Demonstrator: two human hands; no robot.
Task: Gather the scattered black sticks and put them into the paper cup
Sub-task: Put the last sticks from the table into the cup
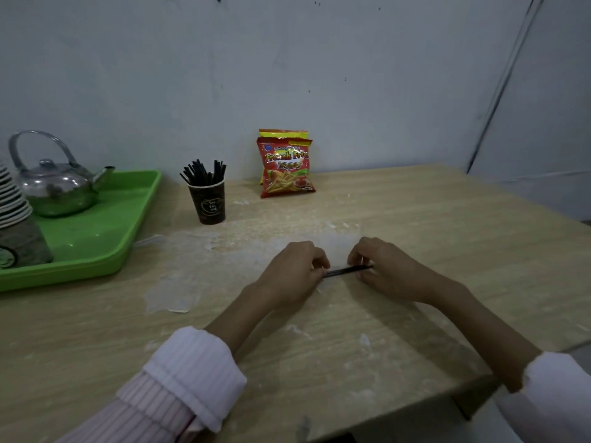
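Observation:
A small bundle of black sticks [347,270] lies horizontally just above the wooden table [415,219], pinched at both ends. My left hand [292,271] grips its left end and my right hand [382,266] grips its right end. A dark paper cup [208,203] stands upright at the back left of the table, well away from both hands. Several black sticks [204,172] stand in the cup and fan out above its rim.
A green tray [105,238] at the left holds a metal kettle [56,187] and a stack of paper cups [16,225]. A red snack bag [286,166] leans on the wall behind. The table's front edge runs near my right sleeve.

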